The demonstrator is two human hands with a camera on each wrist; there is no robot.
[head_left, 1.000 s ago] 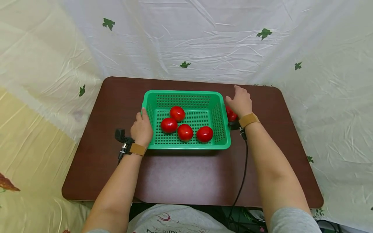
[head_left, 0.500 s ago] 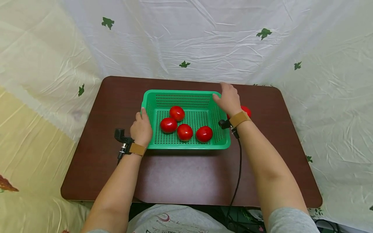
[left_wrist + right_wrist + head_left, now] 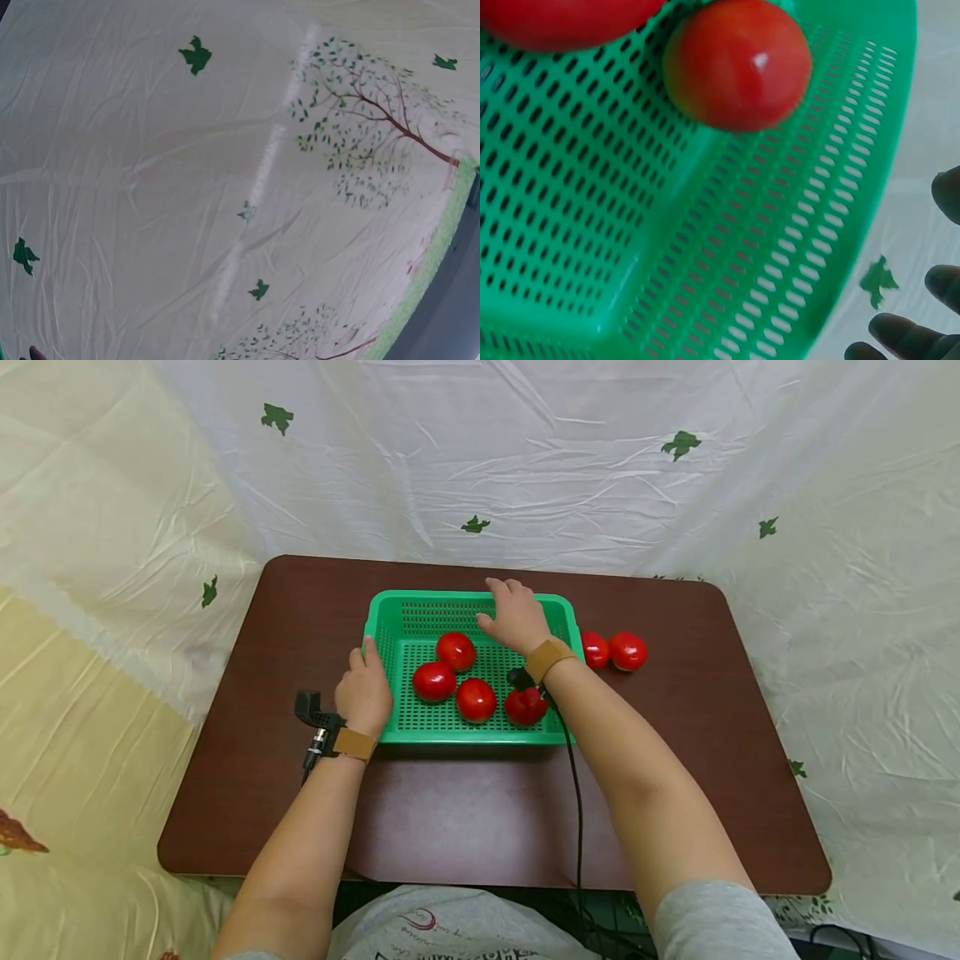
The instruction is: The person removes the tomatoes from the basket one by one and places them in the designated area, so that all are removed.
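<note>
A green perforated basket (image 3: 480, 738) sits on the brown table with several red tomatoes in it, one of them a tomato (image 3: 456, 652) towards the middle. My left hand (image 3: 364, 697) lies against the basket's left side, fingers pointing forward. Over the basket's back right part is my right hand (image 3: 516, 617), its fingers spread and nothing held. In the right wrist view, dark fingertips (image 3: 904, 334) show beyond the basket rim (image 3: 889, 172), with a tomato (image 3: 739, 66) inside. The left wrist view shows mostly the patterned sheet.
Two tomatoes stand on the table right of the basket, the outer one a tomato (image 3: 627, 651). A white sheet (image 3: 480, 460) with green leaf shapes hangs behind the table (image 3: 735, 760). A black cable (image 3: 580, 827) runs down from the right wrist.
My right hand has moved left from beside the basket's right edge to over the basket, uncovering the two tomatoes on the table. My left hand has stayed in place.
</note>
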